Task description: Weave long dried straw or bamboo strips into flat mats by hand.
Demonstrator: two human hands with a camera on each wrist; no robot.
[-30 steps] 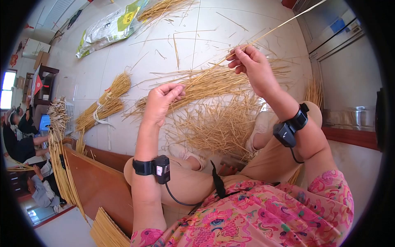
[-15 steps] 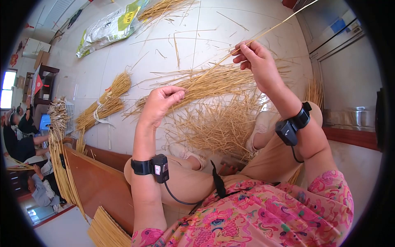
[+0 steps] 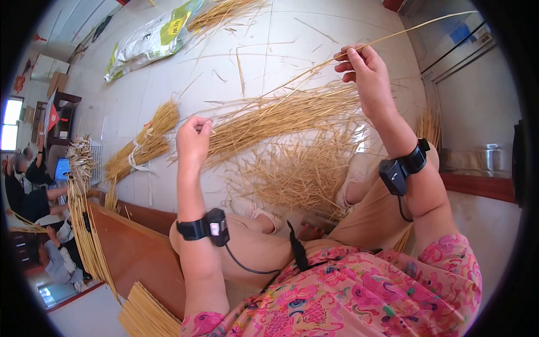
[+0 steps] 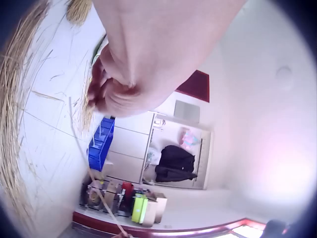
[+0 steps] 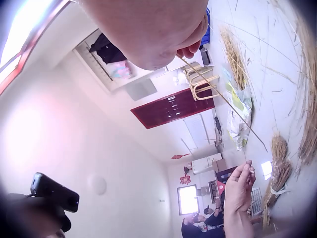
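My right hand, at the upper right of the head view, pinches a long thin straw between thumb and fingers. One part of the straw reaches up to the right, the other slants down-left over the straw pile. In the right wrist view this straw runs down from the fingers. Left of the pile is my left hand, thumb against curled fingers. A thin pale strand shows at its fingertips in the right wrist view; the left hand partly hides it.
Loose short straw lies between my feet. Tied straw bundles lie left, beside a brown wooden board. A white-green bag lies at the upper left. A metal-fronted cabinet stands right; several people sit at far left.
My left hand has moved left and away from the straw, its thumb and fingers more closed together. My right hand has moved up and right with the straw, which bends more now.
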